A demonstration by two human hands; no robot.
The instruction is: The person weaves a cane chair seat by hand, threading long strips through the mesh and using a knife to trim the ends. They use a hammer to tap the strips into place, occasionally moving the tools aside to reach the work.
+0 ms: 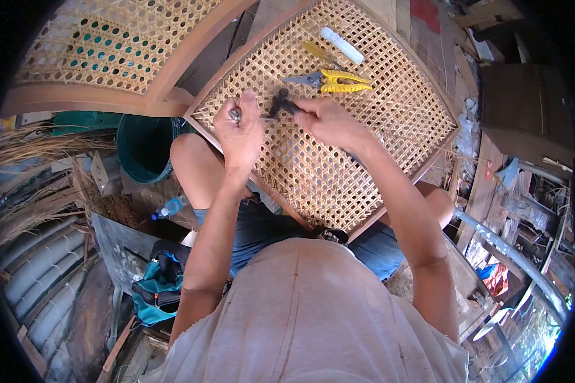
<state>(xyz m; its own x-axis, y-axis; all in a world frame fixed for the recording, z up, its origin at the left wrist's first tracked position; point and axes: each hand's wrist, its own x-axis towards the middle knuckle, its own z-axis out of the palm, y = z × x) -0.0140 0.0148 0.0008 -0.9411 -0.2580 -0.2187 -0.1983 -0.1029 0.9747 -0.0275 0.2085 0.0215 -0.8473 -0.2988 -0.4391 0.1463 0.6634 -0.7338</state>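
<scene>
A wood-framed cane webbing panel lies across my lap. My right hand is closed round the handle of a hammer, whose dark head is over the left part of the webbing. My left hand is closed beside it on a slim metal tool; one rounded end shows, and most of it is hidden by the fingers. Yellow-handled shears lie on the webbing beyond the hammer. Farther up the panel rest a white tube and a thin tool with a yellow handle.
Another cane-panelled wooden frame stands at upper left, close to the panel. A dark green bucket, a plastic bottle and a teal bag are at my left. A dark wooden box and a metal pipe are on the right.
</scene>
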